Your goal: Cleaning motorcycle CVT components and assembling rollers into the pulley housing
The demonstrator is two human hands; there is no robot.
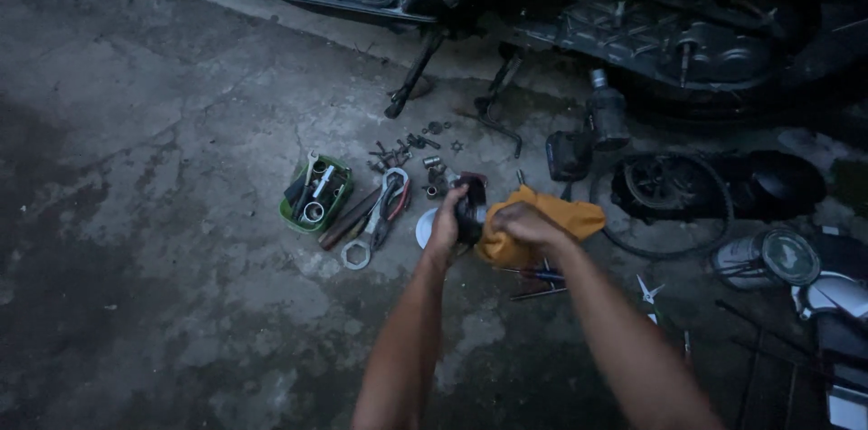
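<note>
My left hand (445,224) grips a dark round metal part (471,211) held over the concrete floor. My right hand (524,223) presses a yellow-orange cloth (551,215) against that part from the right side. Both forearms reach forward from the bottom of the view. Beneath the hands a small white disc (425,229) lies on the floor, partly hidden by my left hand.
A green tray (297,212) with sockets and wrenches sits to the left, with spanners and pliers (383,208) beside it. Loose bolts (398,154) lie beyond. A scooter on its stand (633,23) fills the top. A drive belt and cover (669,190) lie to the right.
</note>
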